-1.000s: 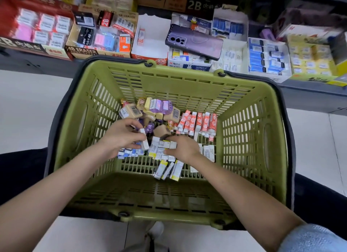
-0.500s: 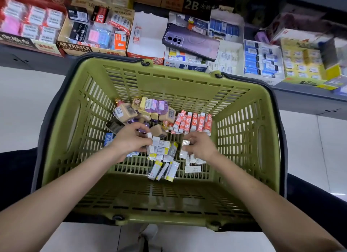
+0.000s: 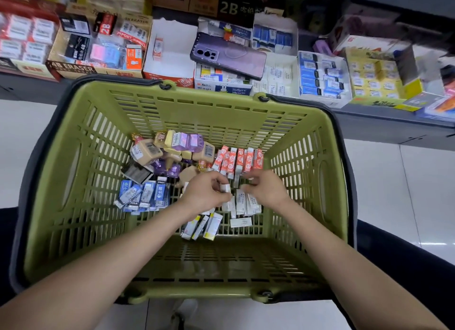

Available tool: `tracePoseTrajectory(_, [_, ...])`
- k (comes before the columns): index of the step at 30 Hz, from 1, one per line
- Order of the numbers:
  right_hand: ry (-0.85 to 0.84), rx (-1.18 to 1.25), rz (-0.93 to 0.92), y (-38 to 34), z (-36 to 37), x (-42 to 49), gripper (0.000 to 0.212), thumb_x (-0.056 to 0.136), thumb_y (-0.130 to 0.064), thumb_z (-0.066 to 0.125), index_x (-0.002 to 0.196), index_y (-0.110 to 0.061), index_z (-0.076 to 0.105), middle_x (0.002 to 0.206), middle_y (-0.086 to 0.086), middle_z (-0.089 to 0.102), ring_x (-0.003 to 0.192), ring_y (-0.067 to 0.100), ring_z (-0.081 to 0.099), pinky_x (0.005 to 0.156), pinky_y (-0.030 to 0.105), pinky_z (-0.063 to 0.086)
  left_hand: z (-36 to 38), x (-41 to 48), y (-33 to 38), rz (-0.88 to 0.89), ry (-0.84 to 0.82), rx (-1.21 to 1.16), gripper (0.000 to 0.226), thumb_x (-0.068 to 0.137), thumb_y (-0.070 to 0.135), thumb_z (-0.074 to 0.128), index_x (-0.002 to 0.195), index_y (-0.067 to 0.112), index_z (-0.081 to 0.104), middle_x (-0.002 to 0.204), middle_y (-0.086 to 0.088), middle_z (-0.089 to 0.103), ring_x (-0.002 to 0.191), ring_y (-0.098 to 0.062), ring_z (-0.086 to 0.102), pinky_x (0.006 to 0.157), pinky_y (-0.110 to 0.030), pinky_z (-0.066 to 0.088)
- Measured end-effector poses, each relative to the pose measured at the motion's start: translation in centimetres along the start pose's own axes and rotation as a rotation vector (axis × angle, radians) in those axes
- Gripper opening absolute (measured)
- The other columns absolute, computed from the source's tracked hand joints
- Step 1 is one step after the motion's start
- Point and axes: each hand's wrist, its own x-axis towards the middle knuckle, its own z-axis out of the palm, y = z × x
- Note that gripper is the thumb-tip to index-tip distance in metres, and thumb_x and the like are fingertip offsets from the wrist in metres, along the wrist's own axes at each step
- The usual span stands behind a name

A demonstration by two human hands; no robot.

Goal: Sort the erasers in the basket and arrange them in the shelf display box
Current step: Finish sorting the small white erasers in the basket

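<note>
Both hands have drawn together over the middle of the green slotted plastic basket [image 3: 290,142]. The left hand [image 3: 205,194] has shifted right, off the heap it was covering half a second back, and now pinches a small white block eraser [image 3: 225,188] between thumb and curled fingers, raised just above the basket floor. The right hand [image 3: 267,189] has moved in to meet it; its fingers are curled low over the loose pile of white paper-sleeved erasers [image 3: 243,203], but blur hides whether they hold one.

With the left hand gone from there, the blue-sleeved erasers [image 3: 144,194] show as a tidy cluster at the left, and the row of red-and-white erasers [image 3: 237,160] stands together at the far right. Grouping by kind looks well advanced, with the white ones being gathered now.

Nothing seems ready to leave the basket yet. On the shelf beyond, a white cardboard display box [image 3: 172,59] sits nearly bare, beside a purple phone [image 3: 229,56] lying across other boxes.
</note>
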Motion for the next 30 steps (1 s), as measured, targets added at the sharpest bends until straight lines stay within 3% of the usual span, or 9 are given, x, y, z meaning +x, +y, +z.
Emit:
tracePoseTrajectory(2, [-0.078, 0.234, -0.041, -1.5, 0.7, -0.9, 0.026, 0.090, -0.020, 0.061, 0.115, -0.011, 0.065, 0.104, 0.000, 0.066, 0.086, 0.013, 0.063, 0.074, 0.036, 0.057, -0.3, 0.0, -0.2, 0.014, 0.013, -0.025, 0.028, 0.075, 0.006, 0.076, 0.098, 0.013, 0.062, 0.080, -0.004, 0.054, 0.076, -0.026, 0.062, 0.076, -0.046, 0.057])
tracePoseTrajectory(6, [-0.271, 0.702, 0.103, -3.1, 1.2, -2.2, 0.020, 0.093, -0.019, 0.057, 0.109, -0.007, 0.062, 0.083, 0.007, 0.063, 0.070, 0.014, 0.060, 0.063, 0.028, 0.059, -1.2, -0.3, -0.8, 0.084, 0.053, 0.039, 0.030, 0.070, 0.011, 0.081, 0.094, 0.015, 0.063, 0.076, 0.003, 0.052, 0.076, -0.020, 0.057, 0.074, -0.046, 0.056])
tracePoseTrajectory(13, [-0.268, 0.715, 0.208, -3.1, 1.5, -2.1, 0.021, 0.087, -0.004, 0.064, 0.107, -0.003, 0.057, 0.081, 0.004, 0.060, 0.059, 0.012, 0.062, 0.060, 0.030, 0.059, -3.1, -0.7, -2.3, 0.134, 0.018, 0.223, 0.027, 0.075, 0.008, 0.076, 0.097, 0.015, 0.063, 0.086, 0.005, 0.057, 0.082, -0.013, 0.059, 0.065, -0.007, 0.044])
tracePoseTrajectory(17, [-0.109, 0.483, 0.206, -2.0, 1.0, -1.9, 0.027, 0.089, -0.004, 0.061, 0.116, -0.001, 0.061, 0.110, 0.009, 0.062, 0.076, 0.017, 0.065, 0.066, 0.030, 0.059, -5.0, -1.3, -4.2, 0.097, 0.165, 0.443, 0.026, 0.083, 0.011, 0.069, 0.108, 0.013, 0.063, 0.101, -0.004, 0.058, 0.092, -0.020, 0.059, 0.085, -0.032, 0.050])
tracePoseTrajectory(19, [0.006, 0.259, 0.173, -1.2, 0.1, -1.5, 0.027, 0.090, -0.008, 0.060, 0.117, -0.005, 0.063, 0.124, 0.009, 0.061, 0.089, 0.020, 0.066, 0.075, 0.034, 0.059, -5.2, -1.4, -4.5, 0.077, 0.189, 0.520, 0.034, 0.085, 0.015, 0.067, 0.118, 0.015, 0.059, 0.115, -0.008, 0.057, 0.099, -0.023, 0.060, 0.089, -0.032, 0.048])
tracePoseTrajectory(22, [-0.004, 0.058, 0.214, 0.1, -1.0, -1.0, 0.030, 0.092, -0.006, 0.055, 0.122, -0.009, 0.060, 0.135, 0.007, 0.054, 0.091, 0.023, 0.068, 0.078, 0.034, 0.058, -5.1, -1.1, -4.6, 0.043, 0.182, 0.584, 0.049, 0.087, 0.019, 0.064, 0.134, 0.021, 0.048, 0.126, -0.010, 0.051, 0.106, -0.026, 0.059, 0.090, -0.031, 0.046])
tracePoseTrajectory(25, [-0.073, -0.066, 0.237, 0.9, -0.7, -0.4, 0.037, 0.092, 0.004, 0.048, 0.124, -0.011, 0.059, 0.141, 0.005, 0.048, 0.091, 0.018, 0.067, 0.073, 0.027, 0.057, -5.0, -0.5, -4.8, 0.038, 0.140, 0.614, 0.055, 0.088, 0.020, 0.063, 0.139, 0.025, 0.043, 0.132, -0.010, 0.047, 0.110, -0.026, 0.056, 0.094, -0.032, 0.044])
tracePoseTrajectory(27, [-0.080, -0.067, 0.246, 1.4, -0.5, 0.1, 0.037, 0.091, 0.008, 0.047, 0.120, -0.009, 0.062, 0.141, 0.006, 0.048, 0.104, 0.023, 0.063, 0.076, 0.030, 0.058, -4.7, -0.1, -5.1, 0.034, 0.082, 0.601, 0.057, 0.087, 0.021, 0.064, 0.140, 0.026, 0.042, 0.137, -0.009, 0.043, 0.116, -0.026, 0.054, 0.097, -0.032, 0.043])
tracePoseTrajectory(30, [0.006, -0.053, 0.209, 1.7, -0.4, 0.3, 0.028, 0.090, 0.001, 0.055, 0.113, -0.010, 0.065, 0.127, 0.008, 0.060, 0.099, 0.024, 0.064, 0.077, 0.037, 0.058, -4.6, 0.4, -5.3, 0.030, 0.064, 0.563, 0.060, 0.085, 0.021, 0.067, 0.139, 0.026, 0.041, 0.142, -0.010, 0.040, 0.120, -0.026, 0.052, 0.101, -0.034, 0.043])
